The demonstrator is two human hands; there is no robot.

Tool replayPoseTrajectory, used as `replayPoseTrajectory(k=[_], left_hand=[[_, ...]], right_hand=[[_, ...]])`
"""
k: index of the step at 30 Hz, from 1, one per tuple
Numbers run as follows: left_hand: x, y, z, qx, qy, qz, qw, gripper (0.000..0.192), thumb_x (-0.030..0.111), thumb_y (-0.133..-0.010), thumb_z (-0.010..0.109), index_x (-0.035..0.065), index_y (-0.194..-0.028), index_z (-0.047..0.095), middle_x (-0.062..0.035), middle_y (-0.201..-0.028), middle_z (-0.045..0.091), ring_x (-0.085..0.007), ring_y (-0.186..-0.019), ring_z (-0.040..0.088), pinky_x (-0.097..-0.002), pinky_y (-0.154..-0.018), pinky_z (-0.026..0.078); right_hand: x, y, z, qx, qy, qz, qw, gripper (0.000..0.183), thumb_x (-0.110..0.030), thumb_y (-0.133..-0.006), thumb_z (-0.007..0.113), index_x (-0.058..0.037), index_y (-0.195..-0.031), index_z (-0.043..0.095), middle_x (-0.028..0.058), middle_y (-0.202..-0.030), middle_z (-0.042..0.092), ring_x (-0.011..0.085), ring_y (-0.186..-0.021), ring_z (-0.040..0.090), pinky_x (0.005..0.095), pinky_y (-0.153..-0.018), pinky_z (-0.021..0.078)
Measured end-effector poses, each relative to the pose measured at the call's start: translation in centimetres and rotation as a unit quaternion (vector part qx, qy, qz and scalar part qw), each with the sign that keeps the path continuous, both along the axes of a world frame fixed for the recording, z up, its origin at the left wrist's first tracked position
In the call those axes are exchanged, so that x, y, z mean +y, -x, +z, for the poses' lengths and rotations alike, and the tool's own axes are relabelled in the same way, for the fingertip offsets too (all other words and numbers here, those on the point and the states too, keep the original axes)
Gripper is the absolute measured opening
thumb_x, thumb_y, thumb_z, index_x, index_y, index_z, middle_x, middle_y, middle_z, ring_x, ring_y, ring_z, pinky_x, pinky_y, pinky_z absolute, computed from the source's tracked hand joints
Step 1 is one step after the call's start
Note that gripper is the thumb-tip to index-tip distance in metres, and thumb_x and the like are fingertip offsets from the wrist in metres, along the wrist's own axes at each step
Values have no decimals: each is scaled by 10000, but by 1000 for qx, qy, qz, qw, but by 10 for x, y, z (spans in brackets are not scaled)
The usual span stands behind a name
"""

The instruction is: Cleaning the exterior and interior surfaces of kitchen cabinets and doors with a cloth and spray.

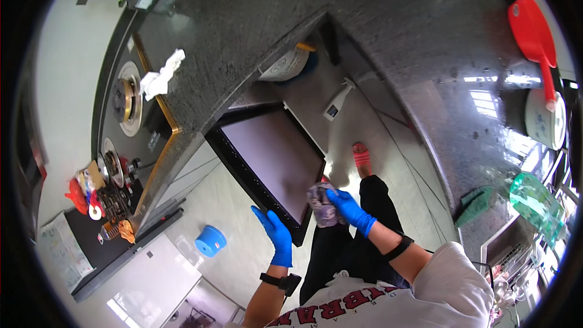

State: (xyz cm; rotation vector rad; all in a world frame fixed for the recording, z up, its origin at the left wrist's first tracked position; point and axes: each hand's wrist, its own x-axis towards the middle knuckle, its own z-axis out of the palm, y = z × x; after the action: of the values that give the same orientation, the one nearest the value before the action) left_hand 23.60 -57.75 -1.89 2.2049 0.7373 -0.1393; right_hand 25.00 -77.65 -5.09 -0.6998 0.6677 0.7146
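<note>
My right hand (350, 209), in a blue glove, grips a bunched purple-grey patterned cloth (324, 205) just beyond the near right corner of a black-framed panel. My left hand (277, 234), gloved the same way, has its fingers apart and holds nothing; its fingertips are at the panel's left edge, and whether they touch it I cannot tell. The panel (278, 159), which looks like a pulled-out drawer or open door with a smooth greyish inner surface, juts out below the dark stone counter.
The dark stone counter (237, 23) bends around in front of me. On it are a gas hob (130, 100), crumpled white tissue (162, 76), a red dustpan (530, 27), a green scouring pad (474, 205) and a green plastic bottle (537, 205). A spray bottle (338, 101) and a blue stool (210, 240) are on the floor.
</note>
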Motion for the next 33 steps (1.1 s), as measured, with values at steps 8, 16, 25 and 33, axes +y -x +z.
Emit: replayPoseTrajectory(k=[8,16,25,33], left_hand=[[28,14,-7,-54,46,-28,997,655,410,-919,301,-23,-1361,85,-165,-1426,104,-253,-1316,123,-343,-1052,126],[112,16,19,-35,-131,-89,987,727,496,-894,284,-38,-1353,105,-168,-1419,138,-279,-1311,132,-378,-1054,125],[181,20,34,-1,-224,-130,966,749,532,-881,265,-44,-1345,146,-198,-1404,164,-319,-1309,131,-396,-1054,127],[149,17,9,-9,-94,-110,989,661,465,-908,261,-59,-1310,243,-165,-1311,348,-258,-1197,365,-340,-998,275]], right_hand=[[171,28,-55,-380,244,1,892,442,-142,-884,482,-9,-1283,346,159,-1349,313,281,-1269,267,340,-1026,209],[280,17,-217,-33,25,-77,996,463,-111,-917,366,27,-1332,215,99,-1208,474,153,-1058,458,269,-925,344],[344,17,-86,32,-184,-247,951,488,-160,-899,438,-48,-1340,263,61,-1080,519,138,-953,507,275,-847,395],[282,-113,-258,-57,-86,-297,949,241,-200,-923,380,-89,-1095,507,14,-958,530,9,-634,401,168,-533,348]])
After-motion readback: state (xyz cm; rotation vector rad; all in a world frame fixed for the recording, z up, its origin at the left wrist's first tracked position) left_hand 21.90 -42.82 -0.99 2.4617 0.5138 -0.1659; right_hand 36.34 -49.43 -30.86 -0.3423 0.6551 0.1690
